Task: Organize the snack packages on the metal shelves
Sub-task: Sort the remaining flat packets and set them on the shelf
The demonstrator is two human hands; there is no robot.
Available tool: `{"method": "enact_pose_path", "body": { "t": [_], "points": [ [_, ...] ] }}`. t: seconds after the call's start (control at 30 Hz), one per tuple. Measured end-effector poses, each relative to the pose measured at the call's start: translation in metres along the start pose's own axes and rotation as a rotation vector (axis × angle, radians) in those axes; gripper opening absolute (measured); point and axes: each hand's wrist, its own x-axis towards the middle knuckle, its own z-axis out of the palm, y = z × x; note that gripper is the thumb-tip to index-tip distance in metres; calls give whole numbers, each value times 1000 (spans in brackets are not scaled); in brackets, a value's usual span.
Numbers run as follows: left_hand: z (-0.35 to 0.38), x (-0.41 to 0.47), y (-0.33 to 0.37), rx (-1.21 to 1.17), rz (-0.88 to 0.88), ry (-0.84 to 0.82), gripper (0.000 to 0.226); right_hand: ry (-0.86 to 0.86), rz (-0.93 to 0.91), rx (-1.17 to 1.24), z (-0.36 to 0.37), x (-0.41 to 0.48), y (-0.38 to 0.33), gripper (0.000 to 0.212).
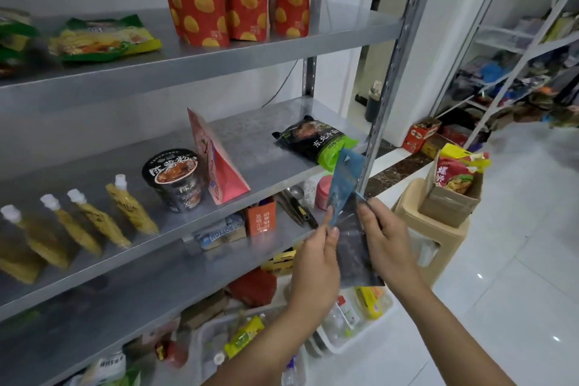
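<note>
Evidently the left hand (315, 263) and right hand (387, 244) are pinching the blue packet (346, 185) at nine and three o'clock, probably squaring it for shelving.

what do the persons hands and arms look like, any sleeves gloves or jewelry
The left hand and right hand are bare: no gloves, rings, watch or bracelets visible. The forearms are uncovered too, with no sleeve showing anywhere in the frame.
</note>
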Motion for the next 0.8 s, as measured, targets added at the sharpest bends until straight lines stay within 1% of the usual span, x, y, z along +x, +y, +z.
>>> {"method": "enact_pose_path", "body": {
  "t": [0.07, 0.1, 0.13, 0.17, 0.2, 0.23, 0.27, 0.3, 0.33, 0.37, 0.43, 0.5, 0.53, 0.6, 0.7, 0.8],
  "points": [
    [23, -2, 4, 123, 38, 109, 76, -69, 99, -18, -18, 6, 8, 18],
    [34, -2, 6, 198, 74, 150, 85, -131, 192, 24, -27, 9, 13, 14],
    [45, -2, 7, 306, 125, 180, 86, -202, 283, 114, -36, 13, 15, 19],
    [56, 0, 4, 451, 192, 203, 77, -268, 368, 217, -45, 16, 18, 20],
    [67, 2, 1, 572, 235, 199, 63, -322, 421, 301, -54, 19, 20, 20],
    [77, 4, 1, 636, 265, 183, 51, -366, 428, 351, -64, 23, 23, 23],
    [86, 6, 0, 674, 297, 174, 44, -417, 421, 387, -73, 26, 24, 28],
    [94, 7, 0, 704, 335, 182, 47, -467, 413, 420, -80, 28, 27, 35],
    [100, 7, 2, 727, 349, 168, 55, -495, 406, 440, -86, 30, 28, 40],
    [104, 8, 3, 757, 365, 159, 58, -482, 401, 460, -90, 31, 32, 42],
    [108, 8, 5, 822, 397, 113, 56, -350, 455, 543, -89, 34, 39, 37],
    [109, 12, 4, 865, 377, 93, 57, -242, 513, 618, -81, 40, 46, 19],
    [107, 16, 2, 869, 363, 89, 56, -210, 523, 617, -76, 43, 48, 12],
    [101, 26, -7, 882, 349, 75, 53, -151, 527, 575, -64, 50, 58, 13],
    [89, 47, -20, 892, 325, 73, 47, -97, 473, 451, -43, 64, 71, 19],
    [64, 66, -40, 965, 273, 20, 58, -54, 435, 346, -23, 84, 80, 25]
  ]
}}
